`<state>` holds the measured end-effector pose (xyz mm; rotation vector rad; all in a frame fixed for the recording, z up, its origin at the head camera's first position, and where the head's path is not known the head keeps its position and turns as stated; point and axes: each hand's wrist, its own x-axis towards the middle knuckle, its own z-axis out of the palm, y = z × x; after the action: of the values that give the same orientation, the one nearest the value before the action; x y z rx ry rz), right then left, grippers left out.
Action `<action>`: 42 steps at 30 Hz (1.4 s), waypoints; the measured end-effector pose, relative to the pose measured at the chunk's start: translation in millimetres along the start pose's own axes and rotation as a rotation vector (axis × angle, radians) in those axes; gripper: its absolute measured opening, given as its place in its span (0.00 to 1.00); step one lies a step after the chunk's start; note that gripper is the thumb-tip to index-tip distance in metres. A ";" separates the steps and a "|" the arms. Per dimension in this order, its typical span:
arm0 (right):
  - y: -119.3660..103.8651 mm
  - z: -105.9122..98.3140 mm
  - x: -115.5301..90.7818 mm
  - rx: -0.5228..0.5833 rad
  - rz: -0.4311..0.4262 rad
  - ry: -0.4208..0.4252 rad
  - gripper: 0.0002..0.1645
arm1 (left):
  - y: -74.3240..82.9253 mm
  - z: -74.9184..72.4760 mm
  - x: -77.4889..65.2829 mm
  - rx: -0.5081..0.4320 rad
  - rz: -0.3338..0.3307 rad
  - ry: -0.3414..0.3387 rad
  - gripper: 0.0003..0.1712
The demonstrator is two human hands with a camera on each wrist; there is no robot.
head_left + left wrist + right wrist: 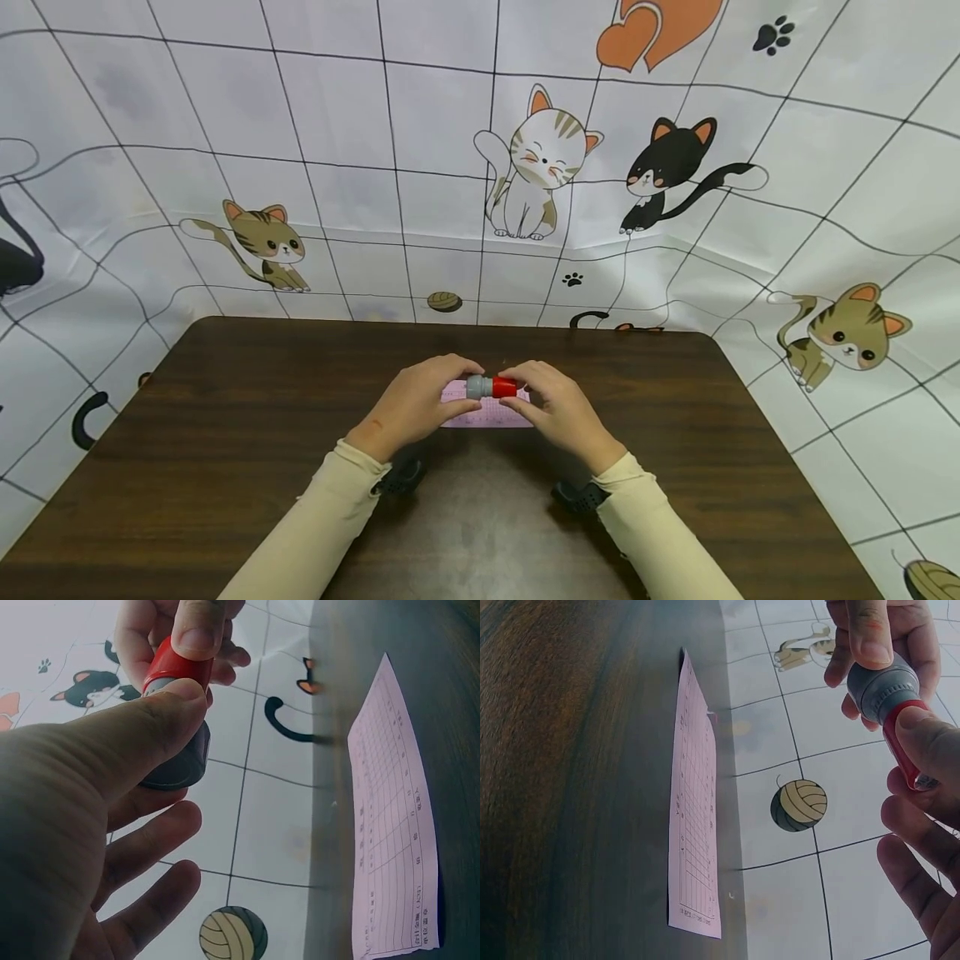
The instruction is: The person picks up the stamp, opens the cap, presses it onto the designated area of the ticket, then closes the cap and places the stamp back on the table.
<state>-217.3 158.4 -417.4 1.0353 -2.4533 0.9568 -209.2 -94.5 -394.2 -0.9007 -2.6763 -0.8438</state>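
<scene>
A small round stamp point(504, 387), red at one end and grey with a ribbed collar at the other, is held level between both hands. My left hand point(417, 406) pinches the wide grey end point(178, 769) between thumb and fingers, its other fingers spread. On the red end point(901, 733), my right hand point(561, 407) has its thumb and fingertips closed, with the remaining fingers loosely bent. Below the stamp lies a pink paper form point(487, 417) with printed lines and a table grid, partly covered by the hands in the head view.
The dark brown wooden table point(247, 450) extends around the paper. Behind it and at both sides hangs a white sheet point(435, 108) with a black grid and cartoon cats. Each wrist bears a dark strapped device point(581, 497).
</scene>
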 end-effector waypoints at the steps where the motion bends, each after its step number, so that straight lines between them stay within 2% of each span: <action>1: 0.0 0.2 0.2 -0.001 0.001 -0.002 0.22 | -0.1 -0.1 -0.2 0.000 -0.001 0.000 0.27; 11: -2.4 1.1 -0.4 0.000 0.018 -0.023 0.22 | -0.2 -0.8 -3.8 0.014 -0.014 -0.017 0.28; 25: -1.2 1.7 -1.8 0.000 0.021 -0.030 0.22 | -1.9 -1.6 -1.4 0.051 0.011 -0.028 0.28; 33: 0.0 3.3 -2.2 0.001 0.029 -0.037 0.22 | -1.1 -2.1 -2.2 0.059 0.001 -0.033 0.28; 42: -2.0 1.6 -0.1 0.014 0.035 -0.008 0.20 | -2.2 -2.2 -1.0 0.058 0.002 0.006 0.28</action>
<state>-215.8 156.3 -417.7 1.0052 -2.4825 0.9839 -209.7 -97.7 -393.7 -0.8860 -2.6800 -0.7630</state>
